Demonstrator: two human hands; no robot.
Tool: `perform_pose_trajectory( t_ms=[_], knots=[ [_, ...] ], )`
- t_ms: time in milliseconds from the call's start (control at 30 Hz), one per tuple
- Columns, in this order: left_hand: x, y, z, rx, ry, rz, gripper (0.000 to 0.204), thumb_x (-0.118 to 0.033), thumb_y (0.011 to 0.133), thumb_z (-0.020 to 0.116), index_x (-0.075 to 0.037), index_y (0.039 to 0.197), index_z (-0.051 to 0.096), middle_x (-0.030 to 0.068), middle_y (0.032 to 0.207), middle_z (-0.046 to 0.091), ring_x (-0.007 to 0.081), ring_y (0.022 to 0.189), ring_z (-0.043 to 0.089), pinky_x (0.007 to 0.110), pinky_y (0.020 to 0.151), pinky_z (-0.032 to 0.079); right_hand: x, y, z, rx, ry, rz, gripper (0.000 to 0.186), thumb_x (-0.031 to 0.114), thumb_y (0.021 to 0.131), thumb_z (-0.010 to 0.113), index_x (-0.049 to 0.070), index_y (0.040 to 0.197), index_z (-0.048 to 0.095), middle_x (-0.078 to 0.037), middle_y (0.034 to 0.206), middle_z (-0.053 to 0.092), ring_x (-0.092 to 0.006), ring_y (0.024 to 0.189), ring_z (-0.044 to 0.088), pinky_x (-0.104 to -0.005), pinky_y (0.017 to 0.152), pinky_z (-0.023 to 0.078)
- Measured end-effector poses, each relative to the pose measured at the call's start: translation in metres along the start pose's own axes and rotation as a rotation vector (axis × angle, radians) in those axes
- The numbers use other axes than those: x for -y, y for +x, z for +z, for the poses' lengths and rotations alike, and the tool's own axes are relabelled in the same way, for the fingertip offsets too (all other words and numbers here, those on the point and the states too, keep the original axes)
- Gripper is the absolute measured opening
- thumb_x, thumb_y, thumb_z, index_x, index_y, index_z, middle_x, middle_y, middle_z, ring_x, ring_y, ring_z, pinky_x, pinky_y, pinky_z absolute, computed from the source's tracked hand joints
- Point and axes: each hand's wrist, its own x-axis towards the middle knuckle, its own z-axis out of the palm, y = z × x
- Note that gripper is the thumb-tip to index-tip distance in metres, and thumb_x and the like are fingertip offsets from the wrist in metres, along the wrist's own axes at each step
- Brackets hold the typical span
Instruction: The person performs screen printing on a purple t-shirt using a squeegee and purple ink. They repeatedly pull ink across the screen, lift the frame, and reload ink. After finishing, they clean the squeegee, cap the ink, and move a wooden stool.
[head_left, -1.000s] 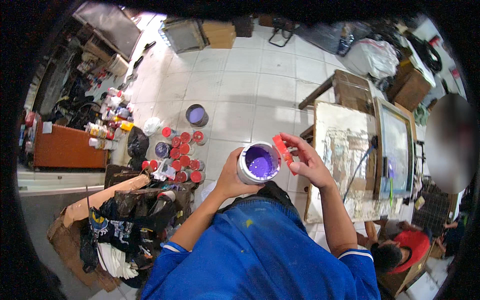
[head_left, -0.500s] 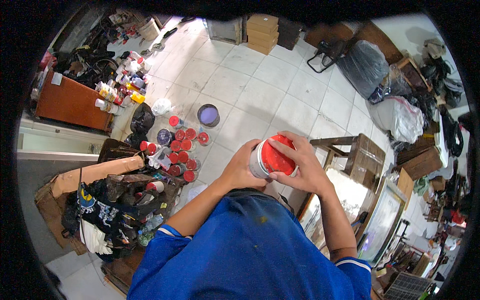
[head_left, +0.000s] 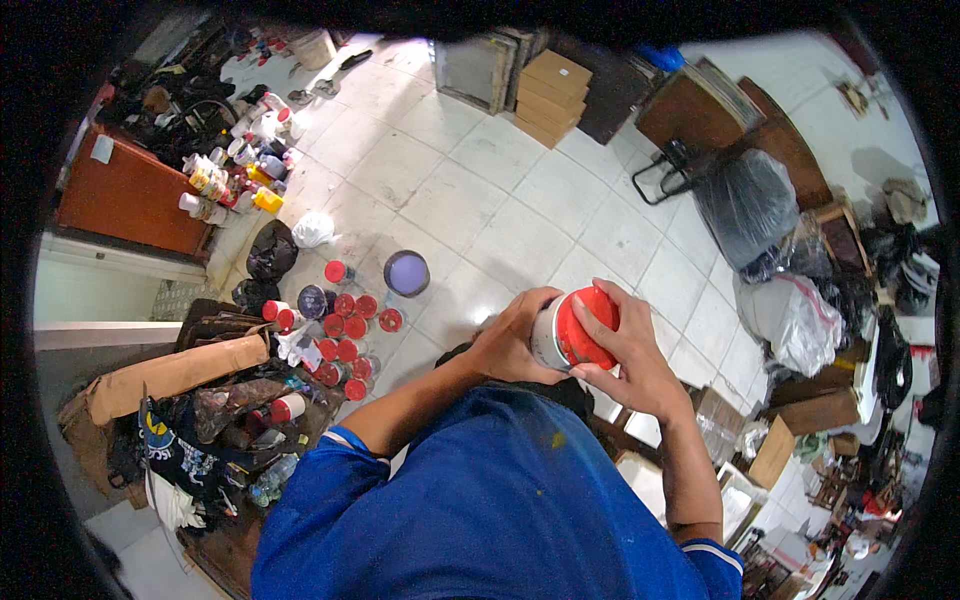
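Observation:
Between both hands, in front of my chest, is a white paint can with a red lid (head_left: 583, 328), tilted so the lid faces right and up. My left hand (head_left: 513, 340) wraps round its white side. Across the red lid, the fingers and thumb of my right hand (head_left: 635, 355) spread and grip its rim. On the floor to the left stand several red-lidded paint cans (head_left: 347, 350), with a dark-lidded can (head_left: 312, 302) among them. A dark bucket of purple paint (head_left: 407, 273) stands just beyond them.
Stacked cardboard boxes (head_left: 552, 98) stand at the far side beside framed panels (head_left: 468, 72). Bulky plastic bags (head_left: 748, 210) and wood line the right. On the left lie black bags (head_left: 272, 250), a long cardboard piece (head_left: 178, 377) and clothes. Bottles and tubs (head_left: 240, 175) crowd the far left.
The view has shifted as I moved, and the wooden stool at right is now mostly hidden behind my arm. Both hands keep hold of the can, which sits slightly further right and lower.

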Motion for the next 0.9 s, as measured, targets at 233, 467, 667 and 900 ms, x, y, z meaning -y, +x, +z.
perform_pose_trajectory(
  t_ms=[233,467,667,900],
  knots=[
    [0.019,0.101,-0.033,-0.116,0.151,-0.081,0.105,-0.031,0.055,0.098,-0.007,0.140,0.043,0.0201,0.135,0.055,0.0384,0.128,0.055,0.047,0.108,0.045,-0.085,0.096,-0.058,0.072,0.246,-0.085,0.088,0.054,0.084,0.075,0.018,0.157,0.041,-0.025,0.159,0.035,-0.0416,0.145,0.037,-0.0528,0.119,0.027],
    [0.020,0.189,-0.046,-0.384,0.219,-0.195,0.107,-0.030,0.054,0.099,-0.007,0.142,0.042,0.0189,0.136,0.054,0.0374,0.128,0.054,0.046,0.108,0.046,-0.192,0.217,-0.073,0.385,1.174,0.279,0.095,0.046,0.085,0.077,0.005,0.159,0.034,-0.017,0.155,0.046,-0.0302,0.143,0.044,-0.0416,0.119,0.034],
    [0.018,0.211,-0.045,-0.732,0.275,-0.292,0.102,-0.026,0.055,0.098,-0.006,0.140,0.045,0.0177,0.135,0.056,0.0346,0.127,0.056,0.043,0.108,0.046,-0.229,0.295,-0.063,0.830,1.368,0.536,0.096,0.047,0.083,0.078,0.003,0.156,0.034,-0.017,0.151,0.048,-0.0300,0.136,0.051,-0.0467,0.115,0.042],
    [0.031,0.200,-0.087,-0.927,0.293,-0.318,0.117,-0.031,0.053,0.102,-0.008,0.146,0.035,0.0158,0.140,0.055,0.0321,0.131,0.055,0.043,0.110,0.046,-0.198,0.390,-0.031,1.054,1.226,0.529,0.086,0.043,0.083,0.079,0.002,0.150,0.041,-0.018,0.147,0.052,-0.0307,0.134,0.053,-0.0468,0.116,0.042]
  ],
)
